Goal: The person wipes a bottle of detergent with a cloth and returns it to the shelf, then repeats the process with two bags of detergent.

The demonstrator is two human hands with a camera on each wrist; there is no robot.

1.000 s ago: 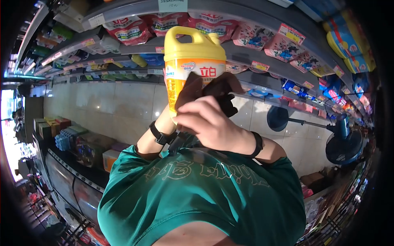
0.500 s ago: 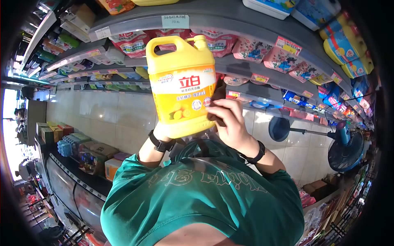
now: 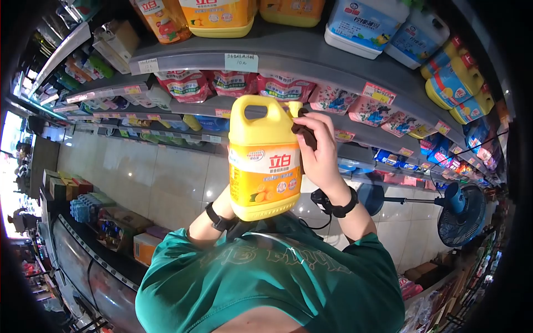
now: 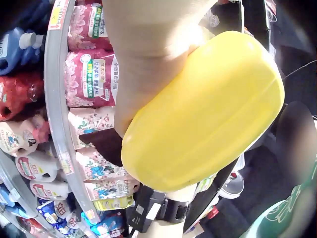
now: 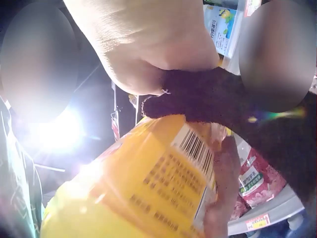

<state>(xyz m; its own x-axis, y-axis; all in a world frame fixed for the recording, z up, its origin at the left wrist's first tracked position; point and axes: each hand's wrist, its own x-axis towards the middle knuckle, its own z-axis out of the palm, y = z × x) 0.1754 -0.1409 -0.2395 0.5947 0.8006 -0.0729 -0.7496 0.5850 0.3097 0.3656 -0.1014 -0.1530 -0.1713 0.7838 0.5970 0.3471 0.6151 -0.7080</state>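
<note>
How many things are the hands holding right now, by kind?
Yellow jug, held by the left hand: 1
Dark cloth, gripped by the right hand: 1
Total: 2

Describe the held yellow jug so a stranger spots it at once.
In front of the grey shop shelves, a person holds up a yellow plastic detergent jug with a moulded handle and orange label. Unlike the similar jugs standing on the top shelf, it hangs in the air, left hand gripping it, right hand holding a dark cloth at its cap.
</note>
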